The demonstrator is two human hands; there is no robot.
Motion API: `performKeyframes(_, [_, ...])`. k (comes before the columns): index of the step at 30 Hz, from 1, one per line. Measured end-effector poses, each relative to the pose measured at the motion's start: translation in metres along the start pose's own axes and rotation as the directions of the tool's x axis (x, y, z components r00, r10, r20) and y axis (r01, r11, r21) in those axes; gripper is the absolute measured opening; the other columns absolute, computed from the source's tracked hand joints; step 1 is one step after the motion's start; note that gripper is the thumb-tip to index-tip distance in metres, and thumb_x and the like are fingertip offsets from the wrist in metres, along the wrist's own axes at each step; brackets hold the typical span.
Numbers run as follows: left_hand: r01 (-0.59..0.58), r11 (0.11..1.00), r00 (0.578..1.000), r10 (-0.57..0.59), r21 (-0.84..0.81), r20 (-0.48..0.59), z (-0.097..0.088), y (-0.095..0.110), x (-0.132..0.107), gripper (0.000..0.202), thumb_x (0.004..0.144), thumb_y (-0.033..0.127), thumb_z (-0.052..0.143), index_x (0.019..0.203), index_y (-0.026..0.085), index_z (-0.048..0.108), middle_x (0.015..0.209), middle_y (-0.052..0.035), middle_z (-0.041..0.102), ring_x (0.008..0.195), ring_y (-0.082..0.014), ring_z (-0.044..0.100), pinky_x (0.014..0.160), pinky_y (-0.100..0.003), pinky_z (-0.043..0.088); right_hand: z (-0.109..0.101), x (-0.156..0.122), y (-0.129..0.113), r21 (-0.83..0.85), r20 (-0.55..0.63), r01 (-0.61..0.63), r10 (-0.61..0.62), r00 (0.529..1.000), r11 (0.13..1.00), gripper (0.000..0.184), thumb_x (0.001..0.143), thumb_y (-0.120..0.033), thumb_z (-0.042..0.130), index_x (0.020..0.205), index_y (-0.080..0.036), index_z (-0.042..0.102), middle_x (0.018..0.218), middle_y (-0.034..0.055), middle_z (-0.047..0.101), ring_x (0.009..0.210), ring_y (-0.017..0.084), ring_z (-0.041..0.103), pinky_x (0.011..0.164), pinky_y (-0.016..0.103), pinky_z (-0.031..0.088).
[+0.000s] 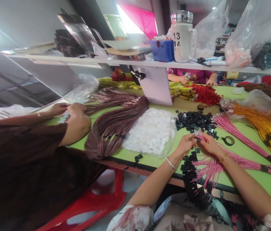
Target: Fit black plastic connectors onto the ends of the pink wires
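My left hand [186, 143] and my right hand [207, 143] meet over the green table [250, 163], fingers pinched together on the ends of pink wires [209, 165]. The left hand seems to pinch a small black connector against a wire end held by the right. A finished bunch of pink wires with black connectors [194, 179] hangs over the table edge toward my lap. A pile of loose black connectors [194, 120] lies just beyond my hands. Another bundle of pink wires [241, 136] stretches off to the right.
A co-worker's hands [76, 112] at left handle brown wires [112, 126]. A bag of white connectors [153, 131] sits between us. Orange wires [265, 125], red connectors [206, 94], tape rolls [228, 140] and a white mug [182, 37] on a shelf surround. Another person's hands [198, 80] work opposite.
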State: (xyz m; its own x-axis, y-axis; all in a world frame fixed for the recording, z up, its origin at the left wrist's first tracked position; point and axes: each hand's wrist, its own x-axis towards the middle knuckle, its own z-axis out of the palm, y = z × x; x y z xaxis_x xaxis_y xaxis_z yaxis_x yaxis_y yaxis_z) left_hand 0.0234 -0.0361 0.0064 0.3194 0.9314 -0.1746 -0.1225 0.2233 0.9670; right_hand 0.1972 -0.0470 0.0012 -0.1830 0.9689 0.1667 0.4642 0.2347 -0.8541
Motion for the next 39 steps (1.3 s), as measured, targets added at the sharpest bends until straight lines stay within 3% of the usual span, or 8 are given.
performKeyframes(6, [-0.024, 0.911, 0.999, 0.008, 0.412, 0.040, -0.033, 0.005, -0.008, 0.016, 0.071, 0.008, 0.059, 0.078, 0.015, 0.072, 0.060, -0.0005, 0.060, 0.057, -0.0125, 0.051, 0.059, -0.025, 0.040, -0.019, 0.008, -0.004, 0.186, -0.085, -0.119, 0.137, 0.987, 0.975, 0.030, 0.081, -0.046, 0.061, 0.072, -0.022, 0.045, 0.058, -0.0058, 0.044, 0.054, 0.012, 0.036, 0.052, 0.026, 0.027])
performKeyframes(8, [-0.108, 0.812, 0.990, 0.142, 0.573, -0.014, -0.043, 0.008, -0.001, 0.017, 0.072, 0.007, 0.059, 0.077, 0.016, 0.073, 0.074, -0.0047, 0.065, 0.070, -0.0164, 0.057, 0.070, -0.028, 0.045, -0.021, 0.011, -0.005, 0.316, -0.021, -0.175, 0.191, 0.981, 0.933, 0.028, 0.080, -0.045, 0.063, 0.080, -0.023, 0.046, 0.058, -0.0072, 0.049, 0.051, 0.011, 0.037, 0.050, 0.025, 0.026])
performKeyframes(12, [-0.153, 0.618, 0.880, 0.440, 0.771, -0.177, -0.052, 0.016, 0.032, 0.027, 0.081, 0.007, 0.053, 0.103, 0.011, 0.070, 0.114, -0.0167, 0.061, 0.102, -0.0252, 0.057, 0.094, -0.036, 0.043, -0.013, 0.013, -0.007, 0.446, 0.066, -0.228, 0.222, 0.973, 0.866, 0.033, 0.078, -0.047, 0.067, 0.078, -0.022, 0.045, 0.062, -0.0049, 0.058, 0.052, 0.010, 0.044, 0.051, 0.024, 0.029])
performKeyframes(16, [-0.045, 0.489, 0.914, 0.371, 0.871, -0.161, -0.055, 0.015, 0.057, 0.026, 0.084, 0.007, 0.051, 0.105, 0.011, 0.066, 0.115, -0.0186, 0.056, 0.095, -0.0258, 0.058, 0.090, -0.037, 0.042, -0.006, 0.010, -0.009, 0.522, 0.063, -0.245, 0.249, 0.966, 0.817, 0.045, 0.072, -0.052, 0.074, 0.072, -0.022, 0.041, 0.057, -0.0074, 0.050, 0.047, 0.007, 0.035, 0.047, 0.024, 0.021])
performKeyframes(21, [-0.065, 0.435, 0.912, 0.391, 0.898, -0.123, -0.057, 0.010, 0.057, 0.018, 0.083, 0.007, 0.054, 0.095, 0.016, 0.063, 0.106, -0.0140, 0.058, 0.088, -0.0230, 0.056, 0.082, -0.034, 0.041, -0.004, 0.008, -0.010, 0.532, 0.055, -0.244, 0.255, 0.965, 0.811, 0.049, 0.068, -0.054, 0.077, 0.071, -0.023, 0.040, 0.054, -0.0102, 0.038, 0.046, 0.006, 0.029, 0.045, 0.024, 0.016])
performKeyframes(25, [-0.102, 0.626, 0.910, 0.373, 0.773, -0.182, -0.049, 0.010, 0.048, 0.009, 0.080, 0.010, 0.060, 0.083, 0.018, 0.062, 0.085, -0.0063, 0.062, 0.077, -0.0186, 0.054, 0.075, -0.030, 0.040, -0.005, 0.009, -0.012, 0.512, 0.051, -0.260, 0.274, 0.961, 0.819, 0.049, 0.065, -0.056, 0.078, 0.071, -0.022, 0.043, 0.055, -0.0092, 0.041, 0.046, 0.006, 0.029, 0.046, 0.023, 0.017])
performKeyframes(30, [-0.109, 0.968, 0.983, 0.139, 0.224, -0.120, -0.026, 0.010, 0.032, 0.010, 0.079, 0.025, 0.065, 0.077, 0.016, 0.061, 0.065, -0.0002, 0.059, 0.061, -0.0124, 0.053, 0.063, -0.025, 0.040, -0.008, 0.008, -0.016, 0.512, 0.106, -0.267, 0.248, 0.963, 0.817, 0.045, 0.067, -0.056, 0.075, 0.069, -0.021, 0.046, 0.056, -0.0064, 0.048, 0.049, 0.008, 0.035, 0.047, 0.023, 0.022])
performKeyframes(39, [0.048, 0.960, 0.999, -0.050, -0.274, -0.003, -0.008, 0.009, 0.011, 0.029, 0.062, 0.011, 0.080, 0.087, 0.012, 0.065, 0.075, 0.0006, 0.063, 0.064, -0.0068, 0.057, 0.067, -0.022, 0.047, -0.001, 0.009, -0.006, 0.377, 0.095, -0.202, 0.179, 0.979, 0.904, 0.030, 0.072, -0.047, 0.069, 0.072, -0.020, 0.056, 0.060, -0.0037, 0.052, 0.055, 0.012, 0.042, 0.051, 0.024, 0.030])
